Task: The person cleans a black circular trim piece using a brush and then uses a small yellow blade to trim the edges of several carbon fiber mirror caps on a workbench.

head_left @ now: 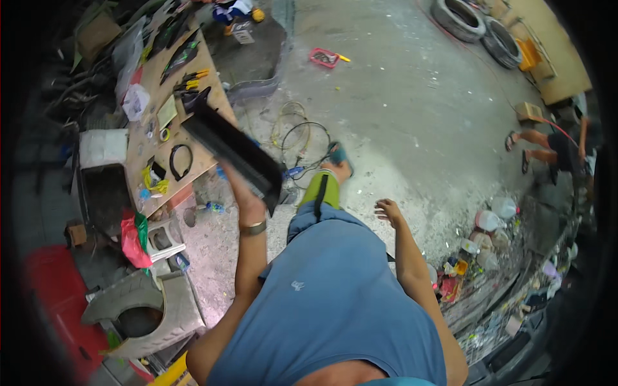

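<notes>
A long black trough-shaped panel (233, 151), which looks like plastic, slants across the view beside the wooden work table. My left hand (246, 201) holds it from beneath its near side, and the panel hides most of the fingers. The panel's far end overlaps the table's edge; its near end hangs over the floor. Out to my right, my right hand (388, 212) is open with its fingers apart, holding nothing and touching nothing.
On the wooden table (145, 193) lie yellow-handled tools (193, 80), a black ring (181, 162) and tape (165, 134). Looped cables (302, 132) lie by my foot. Grey moulded parts (138, 315) stand at left. Plastic jugs (489, 220), tires (458, 19) and another person's legs (537, 147) are right.
</notes>
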A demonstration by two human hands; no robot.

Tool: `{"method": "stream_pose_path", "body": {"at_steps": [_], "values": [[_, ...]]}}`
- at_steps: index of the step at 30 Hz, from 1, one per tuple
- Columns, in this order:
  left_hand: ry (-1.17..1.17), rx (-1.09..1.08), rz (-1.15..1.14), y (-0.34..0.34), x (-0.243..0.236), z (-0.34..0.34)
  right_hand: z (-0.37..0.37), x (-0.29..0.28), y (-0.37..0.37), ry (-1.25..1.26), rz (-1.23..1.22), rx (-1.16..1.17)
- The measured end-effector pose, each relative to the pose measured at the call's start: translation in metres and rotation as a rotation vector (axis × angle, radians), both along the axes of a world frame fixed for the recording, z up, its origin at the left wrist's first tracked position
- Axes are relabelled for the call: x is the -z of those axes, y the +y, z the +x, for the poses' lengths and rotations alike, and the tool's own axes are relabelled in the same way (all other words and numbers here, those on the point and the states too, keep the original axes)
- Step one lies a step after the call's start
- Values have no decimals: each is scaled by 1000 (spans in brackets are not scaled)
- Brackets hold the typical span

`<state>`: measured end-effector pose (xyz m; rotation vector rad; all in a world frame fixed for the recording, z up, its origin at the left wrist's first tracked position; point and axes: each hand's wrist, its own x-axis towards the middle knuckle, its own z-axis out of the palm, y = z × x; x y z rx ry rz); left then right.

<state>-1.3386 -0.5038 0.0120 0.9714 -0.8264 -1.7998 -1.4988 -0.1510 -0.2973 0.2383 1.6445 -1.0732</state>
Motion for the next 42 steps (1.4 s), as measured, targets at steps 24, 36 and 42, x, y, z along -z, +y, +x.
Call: {"method": "stream_pose_path", "body": {"at_steps": [24, 36, 42], "values": [[18, -403, 434, -250, 191, -455, -634, 120, -387, 583, -9, -956], [197, -592, 491, -230, 437, -546, -738, 451, -628, 740, 454, -1229], [176, -739, 592, -204, 534, -561, -723, 558, -680, 925, 349, -1187]]}}
